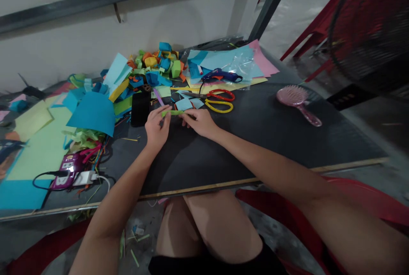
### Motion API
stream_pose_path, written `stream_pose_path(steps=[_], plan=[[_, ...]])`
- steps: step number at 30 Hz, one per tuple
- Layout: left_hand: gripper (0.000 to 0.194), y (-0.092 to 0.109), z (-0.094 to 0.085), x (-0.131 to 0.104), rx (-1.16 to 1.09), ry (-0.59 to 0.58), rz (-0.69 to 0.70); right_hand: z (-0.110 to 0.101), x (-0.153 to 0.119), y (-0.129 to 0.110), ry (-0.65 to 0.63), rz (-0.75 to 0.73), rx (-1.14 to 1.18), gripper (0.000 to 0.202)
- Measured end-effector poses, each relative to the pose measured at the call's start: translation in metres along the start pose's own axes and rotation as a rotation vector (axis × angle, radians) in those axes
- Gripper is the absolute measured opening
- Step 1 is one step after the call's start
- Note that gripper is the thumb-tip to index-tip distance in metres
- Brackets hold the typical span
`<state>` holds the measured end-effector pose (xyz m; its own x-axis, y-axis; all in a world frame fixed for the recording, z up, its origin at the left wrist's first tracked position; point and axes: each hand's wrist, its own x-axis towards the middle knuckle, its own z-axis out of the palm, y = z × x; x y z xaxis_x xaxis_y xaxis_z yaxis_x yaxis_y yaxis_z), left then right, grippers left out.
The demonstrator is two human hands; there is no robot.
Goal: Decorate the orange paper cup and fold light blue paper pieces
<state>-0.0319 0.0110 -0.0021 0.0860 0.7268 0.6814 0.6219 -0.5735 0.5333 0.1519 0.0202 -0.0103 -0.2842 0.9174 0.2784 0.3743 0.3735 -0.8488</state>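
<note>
A narrow strip of green paper (173, 113) stretches between my two hands, just above the dark tabletop. My left hand (157, 126) pinches its left end, and my right hand (200, 121) grips the right end with thumb and fingers. Right behind the strip lie small light-blue paper pieces (184, 104) and a purple stick-like piece (158, 97). Scissors with one red and one yellow handle loop (220, 106) rest beyond my right hand. To the left of my left hand is a black phone (140, 110).
Folded colored paper pieces (150, 64) are heaped at the back. A blue glue gun (221, 75) lies on paper sheets and clear plastic. A pink hairbrush (297, 99) sits at right; a purple power strip (67, 170) with cables is at left. A fan (367, 32) stands beyond the table's right end.
</note>
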Motion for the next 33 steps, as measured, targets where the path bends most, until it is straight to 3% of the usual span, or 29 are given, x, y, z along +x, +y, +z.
stream_pose_path(steps=[3,12,18,33], plan=[[0.028,-0.003,-0.002,0.001,0.009,0.037,-0.088,0.0,-0.002,-0.003,-0.056,-0.041,0.002,0.037],[0.019,0.001,-0.002,0.001,-0.087,-0.001,-0.314,-0.001,-0.004,-0.008,-0.111,-0.049,0.002,0.039],[0.02,-0.002,0.001,0.0,-0.127,-0.043,-0.296,0.0,-0.006,-0.011,-0.141,-0.047,0.047,0.038],[0.015,0.0,0.002,-0.009,0.09,-0.048,-0.173,0.002,-0.007,-0.008,-0.187,-0.037,0.12,0.041]])
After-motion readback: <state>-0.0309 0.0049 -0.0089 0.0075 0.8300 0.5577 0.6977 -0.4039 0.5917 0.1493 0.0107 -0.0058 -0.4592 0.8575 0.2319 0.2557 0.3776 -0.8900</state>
